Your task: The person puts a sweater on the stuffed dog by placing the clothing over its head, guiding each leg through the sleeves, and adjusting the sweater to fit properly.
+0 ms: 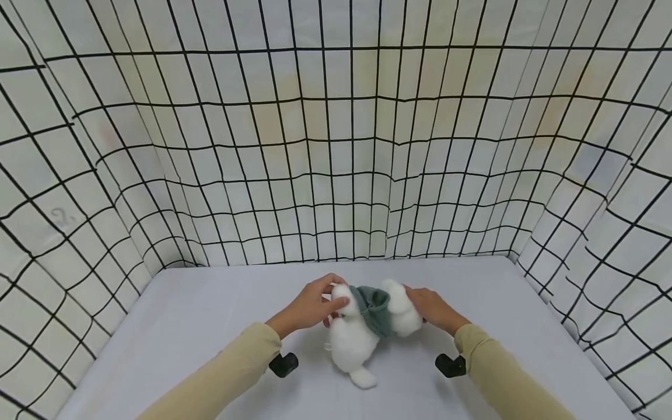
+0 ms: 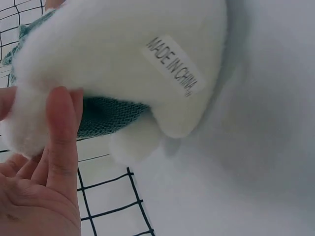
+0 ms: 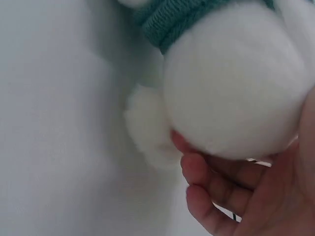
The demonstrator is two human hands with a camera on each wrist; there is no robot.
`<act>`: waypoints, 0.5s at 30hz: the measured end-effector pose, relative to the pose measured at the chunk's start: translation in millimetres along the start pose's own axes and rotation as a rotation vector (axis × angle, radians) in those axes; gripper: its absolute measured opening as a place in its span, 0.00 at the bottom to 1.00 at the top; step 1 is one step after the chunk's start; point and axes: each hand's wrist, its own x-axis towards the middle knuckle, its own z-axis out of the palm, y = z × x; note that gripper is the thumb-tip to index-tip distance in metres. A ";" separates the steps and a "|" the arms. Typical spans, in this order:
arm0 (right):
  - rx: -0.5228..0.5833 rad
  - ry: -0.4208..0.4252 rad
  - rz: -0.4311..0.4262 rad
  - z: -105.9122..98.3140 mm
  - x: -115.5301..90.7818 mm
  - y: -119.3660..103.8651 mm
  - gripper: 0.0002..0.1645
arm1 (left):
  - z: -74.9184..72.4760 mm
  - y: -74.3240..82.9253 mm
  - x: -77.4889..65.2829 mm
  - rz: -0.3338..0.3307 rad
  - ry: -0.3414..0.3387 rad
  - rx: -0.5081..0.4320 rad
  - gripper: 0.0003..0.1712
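A white plush toy (image 1: 353,345) with a teal knitted garment (image 1: 375,312) lies tilted on its side above the table. My left hand (image 1: 313,304) grips a rounded white part at its left end, thumb on the near side and fingers behind. The left wrist view shows a printed label (image 2: 173,64) on the fur, reading "MADE IN CHINA". On the other end, my right hand (image 1: 434,310) holds the toy's round white part (image 3: 234,83), fingers curled beneath it. A small fluffy tuft (image 3: 147,125) sticks out beside those fingertips. The toy's face cannot be made out.
The pale tabletop (image 1: 210,315) spreads under both arms. Black grid netting (image 1: 325,140) over white sheets encloses the back and sides. A black device (image 1: 284,365) sits under the left wrist, and another black device (image 1: 450,366) under the right.
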 end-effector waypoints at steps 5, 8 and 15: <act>-0.104 0.181 -0.090 0.0 -0.3 -2.9 0.28 | 3.6 -4.3 -0.8 -0.015 -0.004 -0.013 0.22; -0.134 0.275 -0.192 -3.2 -0.1 -8.7 0.18 | 4.0 -4.3 -1.1 -0.009 0.009 -0.012 0.21; -0.168 0.407 -0.396 -3.3 -10.6 -34.3 0.07 | 2.6 -5.7 -3.1 -0.008 0.020 0.020 0.20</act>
